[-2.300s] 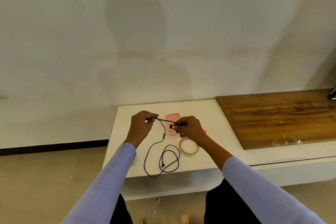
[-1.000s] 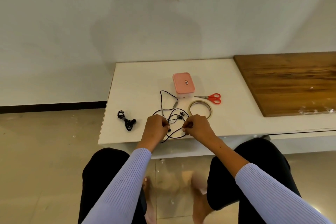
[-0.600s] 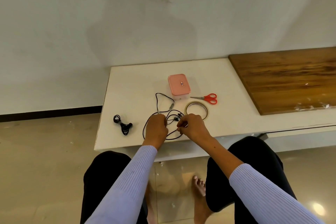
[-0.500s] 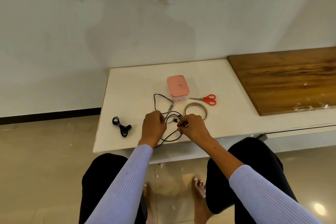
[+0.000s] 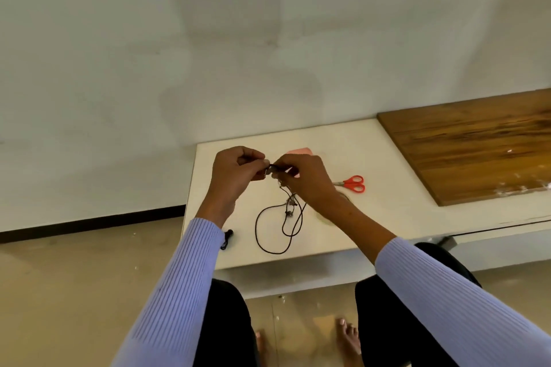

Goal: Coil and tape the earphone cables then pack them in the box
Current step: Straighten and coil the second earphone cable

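Earphone cable (image 5: 278,219): black, held up over the counter at its top end, where both hands meet; the rest hangs in loose loops, the lowest loop reaching the near part of the counter top.
Left hand (image 5: 235,176): fingers curled, thumb and fingertips pinching the top end of the cable.
Right hand (image 5: 307,179): fingers curled, pinching the same end just beside the left hand's fingertips.
Second earphone (image 5: 227,238): a small black bundle on the counter near its front left edge, partly hidden by the left sleeve.
Box (image 5: 299,151): pink, only its far edge shows behind the right hand.
Tape roll (image 5: 328,219): on the counter, mostly hidden under the right wrist.
Scissors (image 5: 353,183): red handles, lying flat to the right of the right hand.
Counter (image 5: 384,202): white top against the wall.
Wooden board (image 5: 474,146): lies on the right part of the counter.
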